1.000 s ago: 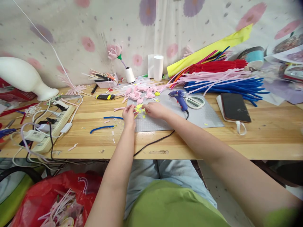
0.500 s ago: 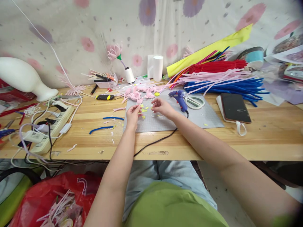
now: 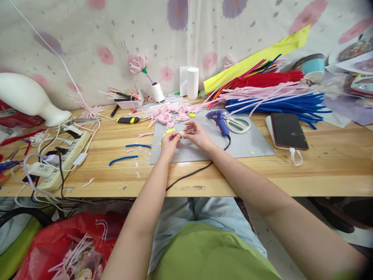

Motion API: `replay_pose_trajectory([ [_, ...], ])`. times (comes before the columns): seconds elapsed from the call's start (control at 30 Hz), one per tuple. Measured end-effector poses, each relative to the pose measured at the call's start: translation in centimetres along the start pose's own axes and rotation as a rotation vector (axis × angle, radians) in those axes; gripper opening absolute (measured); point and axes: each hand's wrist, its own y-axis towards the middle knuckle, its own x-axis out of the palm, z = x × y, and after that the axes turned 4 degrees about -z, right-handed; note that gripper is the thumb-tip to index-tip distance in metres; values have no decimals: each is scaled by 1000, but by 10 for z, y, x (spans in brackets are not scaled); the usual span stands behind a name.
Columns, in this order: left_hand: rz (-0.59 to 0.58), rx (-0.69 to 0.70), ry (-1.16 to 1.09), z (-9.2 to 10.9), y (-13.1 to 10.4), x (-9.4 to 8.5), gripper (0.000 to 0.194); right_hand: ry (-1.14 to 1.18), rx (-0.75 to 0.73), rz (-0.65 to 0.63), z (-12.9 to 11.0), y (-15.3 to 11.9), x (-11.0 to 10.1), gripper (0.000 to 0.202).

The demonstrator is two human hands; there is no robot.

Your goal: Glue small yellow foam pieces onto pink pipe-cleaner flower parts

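Observation:
Over the grey cutting mat, my left hand and my right hand meet fingertip to fingertip. Both are closed in a pinch on a small yellow piece, mostly covered by the fingers; its material is hard to make out. More yellow scraps lie on the mat just beyond my left hand. Behind them rest several pink pipe-cleaner petals and a yellow bit. Right of my right hand lie a purple hot glue gun and white-handled scissors.
Bundles of blue pipe cleaners, pink and red ones stand at the back right. A phone leans on a stand at right. Left are a utility knife and a cabled power strip. The glue gun's black cord crosses the table front.
My hands were apart; they have come together, the left moving right and the right slightly left. Their fingertips now meet at the small yellow piece.

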Motion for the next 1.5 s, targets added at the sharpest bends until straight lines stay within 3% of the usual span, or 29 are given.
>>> replay_pose_trajectory([
  [0.57, -16, 25, 51, -6, 3, -2, 18, -66, 122, 95, 1, 1, -3, 47],
  [1.5, -53, 26, 135, -8, 3, -4, 16, 56, 53, -6, 7, 1, 0, 47],
])
